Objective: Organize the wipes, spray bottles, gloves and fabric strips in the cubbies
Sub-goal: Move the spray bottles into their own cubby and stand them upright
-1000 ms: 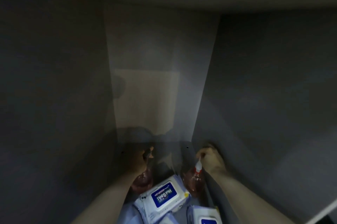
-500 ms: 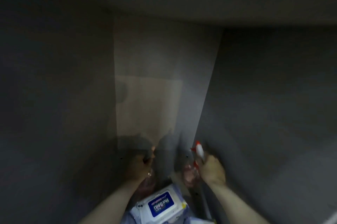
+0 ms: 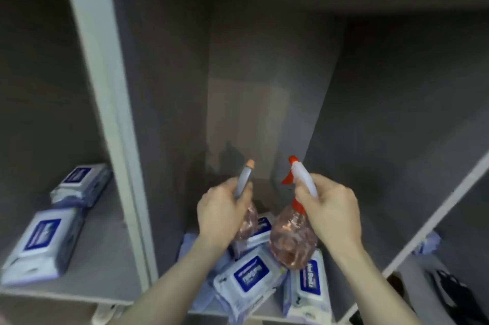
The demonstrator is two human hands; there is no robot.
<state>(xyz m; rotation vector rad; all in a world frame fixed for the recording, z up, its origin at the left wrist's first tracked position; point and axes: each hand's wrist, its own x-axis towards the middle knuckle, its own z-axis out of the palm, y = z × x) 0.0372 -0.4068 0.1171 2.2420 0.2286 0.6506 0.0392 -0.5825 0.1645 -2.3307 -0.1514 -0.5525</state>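
A pink spray bottle with a grey head (image 3: 244, 184) is gripped by the left hand (image 3: 221, 212), whose fingers are curled round its neck. A second pink spray bottle with a white and red head (image 3: 293, 234) is gripped by the right hand (image 3: 330, 209), the fingers wrapped round its neck just behind the red trigger. Both bottles are held off the shelf, near each other but apart, with nozzles pointed away from the person, inside the middle cubby (image 3: 169, 113). Below and between the wrists, several wipes packs (image 3: 248, 275) are seen piled loosely on that cubby's floor. Well to the left of the left hand, two more wipes packs (image 3: 42, 244) are laid in the neighbouring cubby. Far to the lower right of the right hand, a dark item (image 3: 455, 295) is seen, too blurred to be identified.
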